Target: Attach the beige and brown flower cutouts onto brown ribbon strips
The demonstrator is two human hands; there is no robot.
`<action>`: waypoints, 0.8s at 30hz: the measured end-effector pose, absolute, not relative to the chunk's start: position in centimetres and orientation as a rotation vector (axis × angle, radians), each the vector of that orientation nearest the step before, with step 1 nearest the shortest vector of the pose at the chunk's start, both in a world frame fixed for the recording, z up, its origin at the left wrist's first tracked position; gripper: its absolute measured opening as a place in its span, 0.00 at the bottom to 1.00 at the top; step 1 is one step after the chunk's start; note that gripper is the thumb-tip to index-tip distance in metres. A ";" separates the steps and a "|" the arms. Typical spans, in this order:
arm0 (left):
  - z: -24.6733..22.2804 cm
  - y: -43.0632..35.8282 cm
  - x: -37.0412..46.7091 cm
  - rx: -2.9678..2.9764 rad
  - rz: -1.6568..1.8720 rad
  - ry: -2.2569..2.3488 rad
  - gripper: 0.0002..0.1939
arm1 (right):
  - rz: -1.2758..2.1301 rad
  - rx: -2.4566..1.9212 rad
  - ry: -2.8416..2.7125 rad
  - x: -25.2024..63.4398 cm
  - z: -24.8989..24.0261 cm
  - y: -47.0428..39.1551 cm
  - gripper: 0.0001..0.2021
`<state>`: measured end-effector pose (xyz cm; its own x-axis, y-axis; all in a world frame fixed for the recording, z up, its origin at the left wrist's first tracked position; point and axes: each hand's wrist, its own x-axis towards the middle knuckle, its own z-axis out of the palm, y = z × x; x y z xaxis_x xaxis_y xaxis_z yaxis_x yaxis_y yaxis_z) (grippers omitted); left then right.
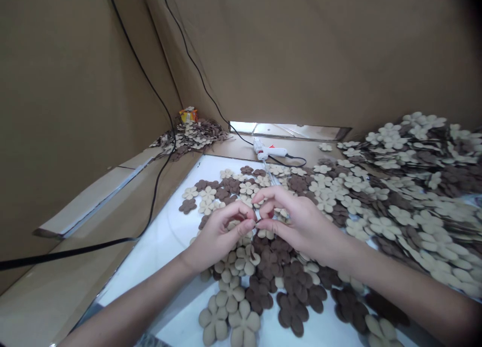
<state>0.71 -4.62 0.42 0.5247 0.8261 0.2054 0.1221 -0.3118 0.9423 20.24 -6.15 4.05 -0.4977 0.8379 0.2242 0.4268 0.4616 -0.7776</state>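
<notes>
My left hand point(230, 232) and my right hand point(290, 217) meet fingertip to fingertip over the middle of the white board point(165, 236). Both are closed in a pinch, thumb against fingers. A small, thin dark piece point(257, 222) shows between the tips; its kind is too small to make out. Under and around the hands lie flower-shaped cutouts with rounded petals, some beige point(244, 323), some dark brown point(292, 312). They overlap one another, and my hands hide part of the layer.
Beyond the hands lies a white glue gun point(269, 150) with a red trigger and a black cord. Large heaps of beige flowers point(402, 226) spread at the right. A heap of cutouts and strips point(199, 136) with an orange-yellow container point(189, 115) fills the far corner. A black cable point(155, 196) hangs at left. Cardboard walls point(301, 50) enclose the surface.
</notes>
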 end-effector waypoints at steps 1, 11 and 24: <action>0.4 -4.7 0.7 1.718 0.852 0.762 0.06 | 0.945 -1.042 -2.105 20.3 4.4 -6.2 0.14; 0.3 -5.4 0.7 1.557 0.684 0.668 0.07 | 1.412 -0.831 -2.045 21.2 4.9 -5.6 0.14; 0.5 -5.9 0.9 1.703 0.597 0.559 0.08 | 1.405 -0.933 -2.321 21.8 5.8 -6.1 0.16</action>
<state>0.90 -5.89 0.55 0.7542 0.6501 0.0929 0.0503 -0.1982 0.9789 21.78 -6.10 5.79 -0.7555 0.6482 -0.0948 0.3844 0.3215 -0.8654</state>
